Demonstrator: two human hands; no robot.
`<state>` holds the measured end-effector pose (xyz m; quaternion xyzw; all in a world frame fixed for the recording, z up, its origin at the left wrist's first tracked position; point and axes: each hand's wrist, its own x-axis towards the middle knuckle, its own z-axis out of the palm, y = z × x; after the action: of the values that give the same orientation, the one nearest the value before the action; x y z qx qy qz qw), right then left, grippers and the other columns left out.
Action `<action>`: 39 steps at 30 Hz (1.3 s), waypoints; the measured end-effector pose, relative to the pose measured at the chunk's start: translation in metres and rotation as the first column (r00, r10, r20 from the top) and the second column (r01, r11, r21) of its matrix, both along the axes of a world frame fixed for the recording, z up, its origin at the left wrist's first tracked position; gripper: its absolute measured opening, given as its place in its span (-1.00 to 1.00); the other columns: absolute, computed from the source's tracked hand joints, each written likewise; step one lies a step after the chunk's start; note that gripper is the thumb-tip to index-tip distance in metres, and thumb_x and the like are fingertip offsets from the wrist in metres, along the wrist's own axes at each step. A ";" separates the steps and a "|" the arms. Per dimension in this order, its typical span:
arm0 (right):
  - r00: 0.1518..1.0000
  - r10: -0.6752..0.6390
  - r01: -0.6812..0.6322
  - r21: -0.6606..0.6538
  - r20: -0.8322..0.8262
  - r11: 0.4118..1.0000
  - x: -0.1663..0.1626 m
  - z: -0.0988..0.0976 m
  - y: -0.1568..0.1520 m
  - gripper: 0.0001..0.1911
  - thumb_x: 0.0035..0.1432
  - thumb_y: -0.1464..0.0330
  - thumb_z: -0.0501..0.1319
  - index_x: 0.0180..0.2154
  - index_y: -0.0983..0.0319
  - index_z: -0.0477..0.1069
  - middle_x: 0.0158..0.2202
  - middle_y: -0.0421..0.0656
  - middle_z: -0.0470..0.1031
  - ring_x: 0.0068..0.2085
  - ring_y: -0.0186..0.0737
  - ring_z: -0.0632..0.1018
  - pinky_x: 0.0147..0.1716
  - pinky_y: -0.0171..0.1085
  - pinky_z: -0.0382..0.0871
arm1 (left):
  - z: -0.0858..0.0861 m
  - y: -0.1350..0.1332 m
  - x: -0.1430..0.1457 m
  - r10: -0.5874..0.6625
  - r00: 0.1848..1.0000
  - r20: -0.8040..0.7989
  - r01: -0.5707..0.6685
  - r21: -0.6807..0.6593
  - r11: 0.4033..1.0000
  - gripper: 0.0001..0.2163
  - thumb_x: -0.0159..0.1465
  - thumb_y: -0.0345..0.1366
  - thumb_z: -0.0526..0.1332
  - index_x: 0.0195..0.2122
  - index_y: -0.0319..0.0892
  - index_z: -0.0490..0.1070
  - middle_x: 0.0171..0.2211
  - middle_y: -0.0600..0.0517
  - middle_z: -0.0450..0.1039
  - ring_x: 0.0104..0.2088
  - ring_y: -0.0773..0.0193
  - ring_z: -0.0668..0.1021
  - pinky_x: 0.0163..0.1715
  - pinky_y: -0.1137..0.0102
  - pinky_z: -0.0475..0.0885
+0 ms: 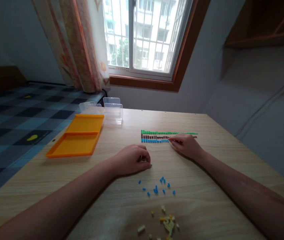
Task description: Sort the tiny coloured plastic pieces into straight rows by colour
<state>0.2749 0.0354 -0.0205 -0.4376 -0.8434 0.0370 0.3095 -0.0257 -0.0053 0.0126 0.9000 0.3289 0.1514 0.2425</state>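
Small green bricks (156, 132), dark brown bricks (151, 137) and blue bricks (152, 141) stand in three side-by-side rows on the table. At the right end of the blue row, my right hand (185, 144) has its fingertips pinched on a small blue brick, mostly hidden by them. My left hand (133, 160) rests nearer to me with curled fingers, and a small blue brick (151, 165) shows at its thumb and fingertip. Several loose blue bricks (155, 191) lie scattered in front of the hands.
Cream and yellow bricks (168, 226) are heaped at the near edge of view. An opened orange case (73, 145) lies on the left, with clear plastic boxes (113, 113) behind it. A checked bed (12, 110) adjoins the table's left side; a window (149, 36) is beyond.
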 end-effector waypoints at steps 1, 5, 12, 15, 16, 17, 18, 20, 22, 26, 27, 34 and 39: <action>1.000 0.008 -0.008 0.011 -0.010 1.000 -0.002 0.001 -0.002 -0.79 0.24 0.37 0.20 -0.26 0.24 0.62 -0.30 -0.12 0.62 -0.36 -0.33 0.56 -0.32 -0.39 0.38 | 0.000 0.000 -0.001 -0.009 1.000 0.022 0.009 -0.010 1.000 -0.91 0.21 -0.31 0.29 -0.34 -0.16 0.59 -0.35 0.04 0.48 -0.38 0.32 0.49 -0.39 0.47 0.32; 0.988 0.152 -0.152 0.006 0.000 0.988 -0.016 0.009 -0.016 -0.78 0.26 0.37 0.19 -0.29 0.26 0.62 -0.43 -0.14 0.55 -0.45 -0.40 0.46 -0.41 -0.43 0.28 | 0.001 0.002 -0.002 -0.008 0.997 0.072 0.010 -0.019 1.000 -0.88 0.14 -0.46 0.26 -0.35 -0.19 0.59 -0.37 0.04 0.47 -0.41 0.34 0.47 -0.41 0.49 0.32; 0.847 0.527 -0.524 -0.265 -0.065 0.809 -0.044 0.021 -0.050 -0.83 0.17 0.43 0.24 -0.29 0.27 0.63 -0.49 -0.19 0.46 -0.52 -0.49 0.37 -0.49 -0.48 0.20 | -0.001 0.000 0.001 0.000 1.000 0.017 -0.001 0.023 1.000 -0.85 0.14 -0.47 0.27 -0.34 -0.15 0.62 -0.38 0.07 0.48 -0.40 0.35 0.48 -0.39 0.50 0.32; 0.834 0.548 -0.541 -0.290 -0.063 0.789 -0.047 0.022 -0.054 -0.82 0.18 0.42 0.25 -0.25 0.25 0.65 -0.48 -0.19 0.47 -0.52 -0.50 0.38 -0.48 -0.48 0.21 | 0.000 -0.001 0.000 -0.019 1.000 0.009 0.019 0.022 1.000 -0.87 0.14 -0.44 0.30 -0.35 -0.13 0.64 -0.39 0.08 0.48 -0.41 0.36 0.48 -0.40 0.50 0.32; 0.836 0.545 -0.536 -0.289 -0.055 0.793 -0.048 0.022 -0.054 -0.81 0.19 0.40 0.25 -0.24 0.24 0.65 -0.47 -0.19 0.47 -0.51 -0.50 0.39 -0.47 -0.48 0.22 | 0.000 -0.001 0.000 -0.024 1.000 0.014 0.024 0.022 0.999 -0.87 0.13 -0.44 0.30 -0.35 -0.12 0.64 -0.40 0.08 0.48 -0.41 0.36 0.48 -0.40 0.50 0.32; 0.839 0.542 -0.531 -0.286 -0.047 0.798 -0.048 0.022 -0.054 -0.80 0.21 0.39 0.24 -0.22 0.23 0.66 -0.45 -0.18 0.48 -0.50 -0.49 0.41 -0.46 -0.47 0.23 | 0.001 -0.001 0.000 -0.031 0.999 0.020 0.030 0.021 0.999 -0.86 0.13 -0.45 0.30 -0.36 -0.12 0.65 -0.40 0.09 0.49 -0.42 0.37 0.48 -0.40 0.51 0.31; 0.843 0.537 -0.525 -0.280 -0.037 0.804 -0.049 0.021 -0.054 -0.80 0.23 0.38 0.24 -0.21 0.22 0.66 -0.44 -0.18 0.49 -0.48 -0.48 0.43 -0.44 -0.47 0.23 | 0.001 -0.001 0.000 -0.037 0.999 0.026 0.037 0.017 0.999 -0.86 0.13 -0.45 0.30 -0.36 -0.12 0.65 -0.41 0.09 0.49 -0.42 0.38 0.48 -0.40 0.51 0.32; 0.848 0.529 -0.513 -0.271 -0.014 0.814 -0.050 0.020 -0.054 -0.78 0.25 0.37 0.23 -0.17 0.19 0.65 -0.44 -0.18 0.49 -0.46 -0.47 0.45 -0.43 -0.46 0.24 | 0.001 -0.001 -0.001 -0.052 0.998 0.033 0.052 0.002 0.999 -0.85 0.13 -0.44 0.31 -0.36 -0.10 0.66 -0.41 0.10 0.49 -0.43 0.38 0.48 -0.40 0.51 0.32; 0.851 0.526 -0.506 -0.269 0.002 0.819 -0.050 0.019 -0.054 -0.78 0.27 0.36 0.22 -0.15 0.19 0.65 -0.43 -0.18 0.49 -0.45 -0.47 0.46 -0.42 -0.46 0.23 | 0.001 -0.001 -0.001 -0.061 0.997 0.037 0.061 -0.012 0.998 -0.85 0.13 -0.42 0.32 -0.35 -0.08 0.67 -0.41 0.10 0.49 -0.42 0.38 0.48 -0.39 0.51 0.32; 0.857 0.514 -0.501 -0.253 -0.017 0.827 -0.049 0.017 -0.054 -0.77 0.30 0.33 0.21 -0.16 0.21 0.65 -0.44 -0.18 0.48 -0.46 -0.47 0.43 -0.43 -0.45 0.22 | 0.001 -0.001 -0.002 -0.072 0.997 0.042 0.073 -0.017 0.997 -0.84 0.15 -0.40 0.31 -0.31 -0.07 0.68 -0.40 0.10 0.48 -0.42 0.38 0.48 -0.39 0.51 0.33; 0.860 0.510 -0.498 -0.249 -0.020 0.831 -0.049 0.017 -0.054 -0.76 0.30 0.32 0.21 -0.16 0.21 0.65 -0.44 -0.18 0.47 -0.47 -0.47 0.43 -0.43 -0.45 0.22 | 0.001 -0.001 -0.002 -0.074 0.996 0.045 0.075 -0.017 0.997 -0.84 0.16 -0.41 0.30 -0.30 -0.08 0.68 -0.40 0.09 0.48 -0.42 0.38 0.49 -0.39 0.51 0.33; 0.870 0.489 -0.469 -0.210 0.056 0.858 -0.048 0.018 -0.057 -0.78 0.30 0.33 0.19 -0.16 0.18 0.63 -0.43 -0.19 0.47 -0.45 -0.46 0.42 -0.42 -0.43 0.20 | 0.000 0.001 -0.002 -0.042 0.990 0.137 0.046 -0.029 0.999 -0.82 0.13 -0.52 0.22 -0.36 -0.20 0.62 -0.39 0.04 0.53 -0.37 0.34 0.52 -0.33 0.49 0.36; 0.927 0.366 -0.349 -0.163 0.086 0.923 -0.023 0.017 -0.038 -0.82 0.20 0.43 0.20 -0.29 0.25 0.61 -0.49 -0.21 0.40 -0.50 -0.48 0.33 -0.47 -0.42 0.13 | -0.003 0.003 -0.005 -0.001 0.989 0.150 0.010 -0.055 0.998 -0.81 0.12 -0.53 0.21 -0.36 -0.21 0.61 -0.40 0.04 0.54 -0.39 0.33 0.51 -0.35 0.49 0.36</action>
<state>0.2518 -0.0027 -0.0037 -0.2989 -0.9206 0.1288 0.2159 -0.0303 -0.0025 0.0093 0.8800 0.3113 0.2087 0.2917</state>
